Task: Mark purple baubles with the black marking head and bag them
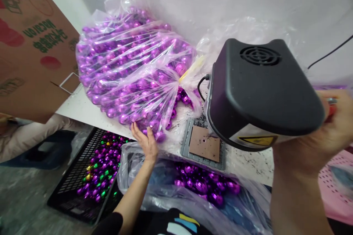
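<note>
My left hand point(146, 142) lies with its fingers spread against the front edge of a tied clear plastic bag point(135, 66) full of shiny purple beads. A yellow tie gathers the bag's neck. At the right, my right hand point(338, 128) is closed beside a black bench machine point(267, 88); a red part and a metal nut show at its fingers, but most of what it grips is hidden. Under the machine's front edge, a brown square plate point(204, 143) with a small hole rests on a grey base point(187, 141). An open plastic bag point(165, 187) with purple beads point(204, 183) lies across my lap.
A black crate point(68, 180) with purple, green and gold beads stands on the floor at left. Above it is a cardboard box point(33, 44). Dark scraps litter the white table point(253, 161). A pink perforated basket point(333, 191) is at right. Another person's leg point(30, 136) shows at left.
</note>
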The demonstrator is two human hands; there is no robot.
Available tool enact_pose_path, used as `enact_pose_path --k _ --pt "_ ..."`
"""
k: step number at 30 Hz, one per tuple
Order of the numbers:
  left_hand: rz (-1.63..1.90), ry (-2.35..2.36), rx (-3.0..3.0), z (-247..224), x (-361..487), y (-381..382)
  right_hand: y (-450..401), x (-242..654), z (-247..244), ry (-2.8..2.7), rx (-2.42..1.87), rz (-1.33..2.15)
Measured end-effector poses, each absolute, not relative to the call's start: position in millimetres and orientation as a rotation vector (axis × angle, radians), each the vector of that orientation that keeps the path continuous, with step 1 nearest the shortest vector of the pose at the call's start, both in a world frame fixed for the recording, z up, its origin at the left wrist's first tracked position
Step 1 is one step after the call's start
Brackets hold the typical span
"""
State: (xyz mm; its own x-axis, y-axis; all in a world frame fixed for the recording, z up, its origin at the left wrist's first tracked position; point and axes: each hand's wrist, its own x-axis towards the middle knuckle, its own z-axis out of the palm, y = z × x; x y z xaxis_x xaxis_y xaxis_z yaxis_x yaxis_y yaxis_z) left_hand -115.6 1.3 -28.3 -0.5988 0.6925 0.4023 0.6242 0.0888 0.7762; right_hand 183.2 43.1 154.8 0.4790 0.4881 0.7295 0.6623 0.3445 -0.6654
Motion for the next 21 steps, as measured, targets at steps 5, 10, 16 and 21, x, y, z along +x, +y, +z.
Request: enact_pose_path --k 5,10,16,21 --pt "1.367 1.910 1.391 -62.0 -92.9 17.4 46.3 181.0 152.9 -1.130 -1.285 -0.210" --pt "1.383 1.900 1.444 -46.6 -96.7 1.5 44.9 183.8 151.7 -1.131 -1.278 -0.134" --pt "1.460 1.668 2.242 6.8 -80.6 8.4 45.6 184.3 151.3 -1.148 -1.275 -0.241" --pt "0.455 1.687 2.777 31.1 -89.4 52.6 43.6 185.3 151.4 -1.150 -1.303 -0.107"
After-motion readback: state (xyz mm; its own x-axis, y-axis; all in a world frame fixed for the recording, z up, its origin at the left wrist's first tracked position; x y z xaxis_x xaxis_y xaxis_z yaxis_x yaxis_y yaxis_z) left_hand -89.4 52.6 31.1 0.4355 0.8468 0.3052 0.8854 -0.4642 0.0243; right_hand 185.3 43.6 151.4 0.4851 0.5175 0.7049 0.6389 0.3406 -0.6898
